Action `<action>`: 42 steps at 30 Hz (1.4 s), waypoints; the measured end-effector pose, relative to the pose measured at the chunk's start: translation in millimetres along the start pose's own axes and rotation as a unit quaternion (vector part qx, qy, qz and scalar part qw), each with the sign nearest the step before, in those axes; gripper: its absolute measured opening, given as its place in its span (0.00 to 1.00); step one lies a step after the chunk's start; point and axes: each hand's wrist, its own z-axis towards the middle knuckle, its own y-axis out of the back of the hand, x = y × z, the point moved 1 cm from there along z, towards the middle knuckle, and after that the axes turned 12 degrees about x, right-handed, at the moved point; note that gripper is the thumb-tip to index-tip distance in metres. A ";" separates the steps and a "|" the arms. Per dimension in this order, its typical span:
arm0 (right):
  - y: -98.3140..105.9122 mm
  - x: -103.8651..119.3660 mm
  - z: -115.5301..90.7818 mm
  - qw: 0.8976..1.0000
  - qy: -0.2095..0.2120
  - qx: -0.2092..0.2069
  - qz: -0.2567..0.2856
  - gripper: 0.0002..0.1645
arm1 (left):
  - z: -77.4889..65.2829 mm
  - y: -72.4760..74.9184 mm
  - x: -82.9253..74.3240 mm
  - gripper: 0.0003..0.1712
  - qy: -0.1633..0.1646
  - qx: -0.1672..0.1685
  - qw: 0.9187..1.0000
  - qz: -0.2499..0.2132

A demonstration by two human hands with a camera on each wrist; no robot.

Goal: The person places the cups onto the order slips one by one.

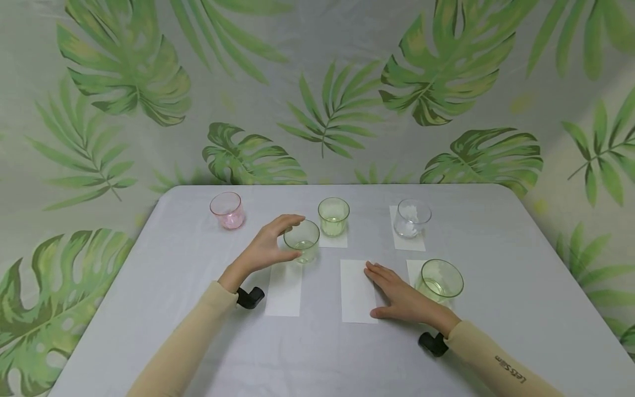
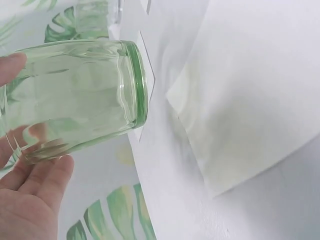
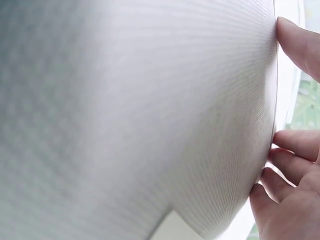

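My left hand (image 1: 270, 242) grips a pale green glass cup (image 1: 302, 242) between thumb and fingers near its rim. Upright, the cup overlaps the far end of a white paper strip (image 1: 284, 295) in the head view. From the left wrist, the cup's thick base (image 2: 137, 85) points toward the table, and the thumb and fingers lie on opposite sides of the glass. Fairly straight fingers of my right hand (image 1: 399, 295) rest at the right edge of another white paper strip (image 1: 357, 292). In the right wrist view its fingertips (image 3: 280, 137) touch down on the surface.
Behind the held cup, a green glass cup (image 1: 333, 216) stands on a paper strip. A clear cup (image 1: 412, 219) sits on a strip at back right, a pink cup (image 1: 228, 212) at back left. Another green cup (image 1: 440, 280) stands just beyond my right wrist. White cloth covers the table (image 1: 317, 353).
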 end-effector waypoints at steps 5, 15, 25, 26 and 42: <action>0.1 0.2 0.0 1.000 0.002 -0.002 -0.003 0.53 | 3.3 -7.9 -4.1 0.40 -0.020 0.003 1.000 -0.012; -0.2 -0.8 0.8 1.000 -0.018 0.012 0.005 0.53 | 8.2 -24.0 -13.5 0.40 -0.037 0.024 0.998 -0.040; 0.8 0.7 0.1 1.000 -0.017 0.013 0.009 0.53 | 18.2 -45.6 -24.7 0.41 -0.076 0.061 0.995 -0.030; 0.8 0.7 0.1 1.000 -0.016 0.013 0.010 0.53 | 19.4 -47.9 -25.8 0.41 -0.078 0.067 0.994 -0.025; 3.2 1.4 0.3 0.998 -0.043 0.031 0.015 0.53 | 37.4 -81.1 -39.4 0.41 -0.099 0.111 0.989 0.003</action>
